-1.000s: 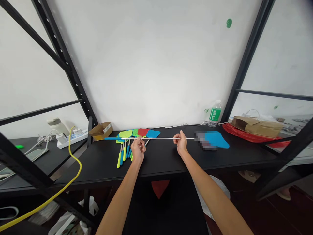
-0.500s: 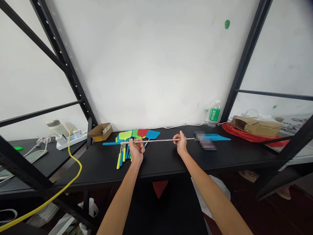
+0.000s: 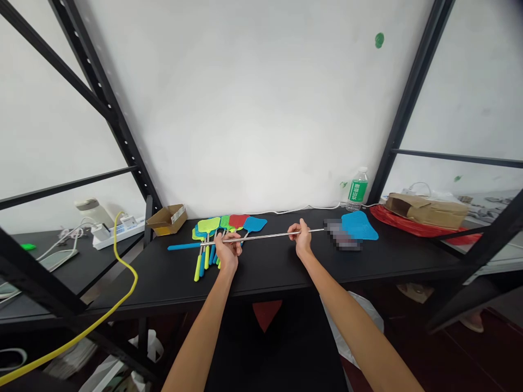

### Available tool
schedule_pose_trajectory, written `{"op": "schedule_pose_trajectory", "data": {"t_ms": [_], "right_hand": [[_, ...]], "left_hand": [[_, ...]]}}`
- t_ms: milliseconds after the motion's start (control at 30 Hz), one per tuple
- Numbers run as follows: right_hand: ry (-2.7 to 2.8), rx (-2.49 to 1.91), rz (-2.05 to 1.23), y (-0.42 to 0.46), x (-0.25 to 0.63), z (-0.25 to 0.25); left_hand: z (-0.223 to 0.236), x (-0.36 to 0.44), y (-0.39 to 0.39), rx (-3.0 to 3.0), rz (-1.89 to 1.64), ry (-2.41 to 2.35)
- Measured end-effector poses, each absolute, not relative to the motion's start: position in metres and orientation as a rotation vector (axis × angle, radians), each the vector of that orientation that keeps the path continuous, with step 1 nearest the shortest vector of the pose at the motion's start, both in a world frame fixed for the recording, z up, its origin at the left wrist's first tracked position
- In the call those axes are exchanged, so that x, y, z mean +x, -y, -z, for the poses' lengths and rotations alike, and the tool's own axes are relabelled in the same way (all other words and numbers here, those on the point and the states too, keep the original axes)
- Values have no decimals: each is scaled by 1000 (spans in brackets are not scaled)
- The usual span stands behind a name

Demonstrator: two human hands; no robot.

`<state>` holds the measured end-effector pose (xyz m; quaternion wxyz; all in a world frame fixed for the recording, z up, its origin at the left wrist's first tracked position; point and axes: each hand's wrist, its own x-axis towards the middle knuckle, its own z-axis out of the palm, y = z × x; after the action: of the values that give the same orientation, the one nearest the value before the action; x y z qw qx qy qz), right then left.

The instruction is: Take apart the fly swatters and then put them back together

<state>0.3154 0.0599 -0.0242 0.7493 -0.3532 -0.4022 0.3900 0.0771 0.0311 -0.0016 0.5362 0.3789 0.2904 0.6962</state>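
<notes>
Your left hand (image 3: 229,251) and right hand (image 3: 301,240) pinch the rod (image 3: 265,237); the swatter (image 3: 359,225) seems light, surer held by the handle (image 3: 183,246), left of both.

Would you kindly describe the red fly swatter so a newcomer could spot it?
On the black table, find the fanned swatters beside the left hand. The red swatter lies between a green one and a blue one, the only red there.

One head-worn camera (the only view) faces forward and down across the nearby black desk (image 3: 265,267)
</notes>
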Motion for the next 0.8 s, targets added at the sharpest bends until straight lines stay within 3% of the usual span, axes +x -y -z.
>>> {"op": "schedule_pose_trajectory", "data": {"t_ms": [800], "right_hand": [[1000,-727,-933,-54,310,23]], "left_hand": [[7,82,-33,1095,-1479,-796]]}}
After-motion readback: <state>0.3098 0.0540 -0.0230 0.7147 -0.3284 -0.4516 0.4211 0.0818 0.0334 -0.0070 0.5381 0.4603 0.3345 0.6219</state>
